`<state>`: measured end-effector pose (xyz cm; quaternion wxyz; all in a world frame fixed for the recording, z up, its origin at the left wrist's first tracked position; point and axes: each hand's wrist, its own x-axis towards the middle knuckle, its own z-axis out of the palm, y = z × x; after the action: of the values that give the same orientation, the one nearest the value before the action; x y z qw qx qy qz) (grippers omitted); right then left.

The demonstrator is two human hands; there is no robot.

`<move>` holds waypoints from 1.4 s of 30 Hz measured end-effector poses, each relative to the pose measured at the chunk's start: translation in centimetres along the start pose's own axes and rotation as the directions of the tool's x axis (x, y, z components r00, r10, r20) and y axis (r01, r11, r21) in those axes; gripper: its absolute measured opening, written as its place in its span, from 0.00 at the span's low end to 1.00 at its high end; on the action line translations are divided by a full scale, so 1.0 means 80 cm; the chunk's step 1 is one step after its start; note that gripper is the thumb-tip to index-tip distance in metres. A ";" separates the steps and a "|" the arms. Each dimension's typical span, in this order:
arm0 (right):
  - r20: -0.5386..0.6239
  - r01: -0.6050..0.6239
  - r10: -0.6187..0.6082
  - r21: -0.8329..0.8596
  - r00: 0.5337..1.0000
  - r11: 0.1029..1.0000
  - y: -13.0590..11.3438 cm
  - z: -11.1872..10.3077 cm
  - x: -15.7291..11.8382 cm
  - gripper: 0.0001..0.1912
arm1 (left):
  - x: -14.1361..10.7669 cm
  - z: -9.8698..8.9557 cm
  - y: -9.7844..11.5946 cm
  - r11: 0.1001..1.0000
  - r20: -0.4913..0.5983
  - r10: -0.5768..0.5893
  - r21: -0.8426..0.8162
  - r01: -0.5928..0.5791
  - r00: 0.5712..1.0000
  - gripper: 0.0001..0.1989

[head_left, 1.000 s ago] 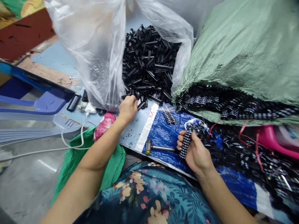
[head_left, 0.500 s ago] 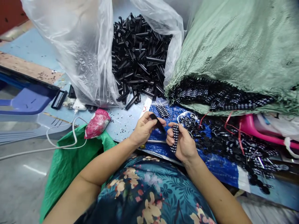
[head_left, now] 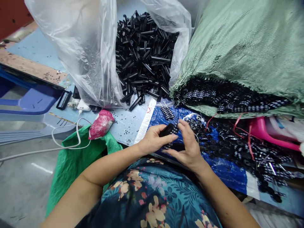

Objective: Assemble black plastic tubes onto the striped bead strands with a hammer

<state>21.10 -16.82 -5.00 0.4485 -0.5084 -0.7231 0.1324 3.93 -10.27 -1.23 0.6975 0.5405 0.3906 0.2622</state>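
Observation:
My left hand (head_left: 154,139) grips a black plastic frame (head_left: 167,129) between thumb and fingers. A stack of black wheels with white characters (head_left: 175,129) sits against the frame's right end; whether it is seated inside I cannot tell. Close by on the right, my right hand (head_left: 188,145) has thumb and fingers spread around the stack's side. Light contact there cannot be ruled out. Just beyond both hands, another stack of character wheels on two metal pins (head_left: 167,112) lies on the blue printed sheet (head_left: 156,118).
A clear plastic bag (head_left: 99,63) of black plastic frames (head_left: 144,57) stands ahead. Right of it, a green woven sack (head_left: 244,47) spills wheel stacks. Loose black wheels (head_left: 213,142) cover the table at right. A pink wrapped bundle (head_left: 101,124) and white cable (head_left: 77,136) are at left.
My hands have come together, bringing the black frame and the wheel stack against each other. The right hand's fingers have spread from their grip on the stack. The view has shifted slightly.

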 end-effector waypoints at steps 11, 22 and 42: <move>-0.078 0.136 -0.150 -0.157 0.986 0.978 -0.019 0.002 0.004 0.47 | 0.001 0.018 -0.004 0.981 -0.166 0.067 -0.170 -0.095 0.984 0.21; 0.025 0.054 -0.049 -0.318 0.998 0.946 -0.017 0.010 -0.011 0.46 | 0.005 -0.011 -0.010 0.957 0.033 -0.119 -0.261 0.123 0.992 0.22; 0.039 0.099 -0.093 -0.239 0.995 0.966 -0.005 0.010 -0.011 0.54 | 0.004 -0.002 -0.027 0.826 0.089 -0.212 -0.516 0.227 0.973 0.28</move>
<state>20.34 -17.55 -5.63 0.3794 -0.5215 -0.7637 0.0290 3.86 -10.54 -3.44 0.8486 0.2859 0.3544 0.2692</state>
